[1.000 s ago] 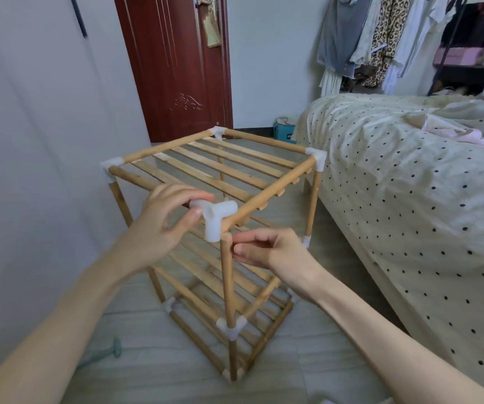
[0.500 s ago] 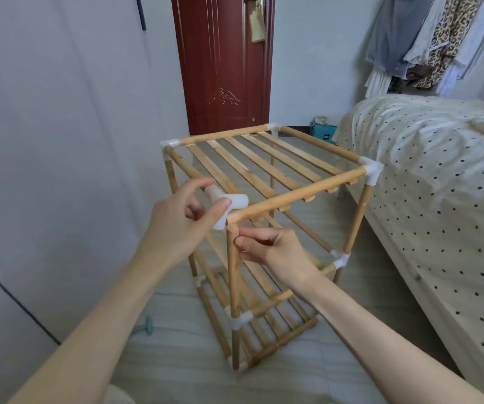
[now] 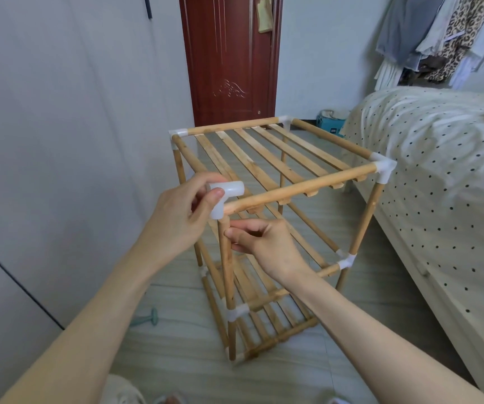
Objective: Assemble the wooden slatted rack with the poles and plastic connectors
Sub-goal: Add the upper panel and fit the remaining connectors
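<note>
Nearly finished, by the look of it:
Rack: the wooden rack [image 3: 267, 228] stands on the floor at the centre of the view, the bed [image 3: 439, 176] at 3 o'clock, the door [image 3: 229, 59] at 12.
Done: three slatted tiers are in place; white connectors cap the top corners at 11, 12 and 2 o'clock, and the lower joints that show.
Left: the near top corner, at 8 o'clock from the top shelf's middle. The last connector [image 3: 224, 199] is touching the front rail's end and sits just above the near upright pole [image 3: 226, 263], apparently not seated.
Left hand: the left hand [image 3: 181, 221] grips that connector, thumb and fingers curled round it.
Right hand: the right hand [image 3: 264, 243] pinches the upright just below its top.
Judgement: pressing this piece home on both poles should close the frame; the left rail's fit is hidden.
</note>
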A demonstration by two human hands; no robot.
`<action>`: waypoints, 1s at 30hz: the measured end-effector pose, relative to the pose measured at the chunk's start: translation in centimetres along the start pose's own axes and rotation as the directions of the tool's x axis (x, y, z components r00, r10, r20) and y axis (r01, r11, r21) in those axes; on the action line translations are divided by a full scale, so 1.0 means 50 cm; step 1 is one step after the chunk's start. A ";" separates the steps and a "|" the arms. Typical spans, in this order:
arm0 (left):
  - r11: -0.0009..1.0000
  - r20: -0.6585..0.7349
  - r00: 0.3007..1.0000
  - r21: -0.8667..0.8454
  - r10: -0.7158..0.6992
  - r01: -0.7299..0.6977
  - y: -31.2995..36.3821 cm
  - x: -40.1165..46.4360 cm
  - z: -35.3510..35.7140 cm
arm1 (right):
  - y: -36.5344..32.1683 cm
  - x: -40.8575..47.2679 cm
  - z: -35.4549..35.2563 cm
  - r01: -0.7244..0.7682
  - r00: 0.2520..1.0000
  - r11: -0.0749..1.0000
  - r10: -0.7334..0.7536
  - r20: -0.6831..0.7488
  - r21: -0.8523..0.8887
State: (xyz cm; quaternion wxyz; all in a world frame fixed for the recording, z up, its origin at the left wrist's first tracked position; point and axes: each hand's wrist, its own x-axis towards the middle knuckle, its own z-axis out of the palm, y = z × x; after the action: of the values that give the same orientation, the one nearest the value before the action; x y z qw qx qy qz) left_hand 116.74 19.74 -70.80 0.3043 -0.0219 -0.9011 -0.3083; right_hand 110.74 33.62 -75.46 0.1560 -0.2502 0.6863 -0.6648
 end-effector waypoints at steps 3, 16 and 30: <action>0.998 -0.021 0.999 -0.055 -0.042 0.041 -0.015 -0.005 0.003 | 0.001 0.006 0.013 -0.001 1.000 1.000 0.001 -0.008 -0.007; 0.987 0.018 0.996 -0.136 -0.083 0.085 -0.035 -0.022 0.011 | -0.031 0.017 0.010 0.279 0.921 0.721 -0.387 -0.035 -0.634; 0.994 -0.002 0.996 0.075 -0.084 0.084 -0.029 -0.016 0.038 | -0.037 0.082 -0.066 0.492 0.806 0.256 -0.495 0.324 -0.832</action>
State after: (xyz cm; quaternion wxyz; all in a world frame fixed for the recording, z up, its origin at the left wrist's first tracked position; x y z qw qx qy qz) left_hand 116.06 19.76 -73.23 0.2910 0.0272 -0.9123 -0.2868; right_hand 105.79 34.12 -72.90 -0.2157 -0.4928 0.8149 -0.2156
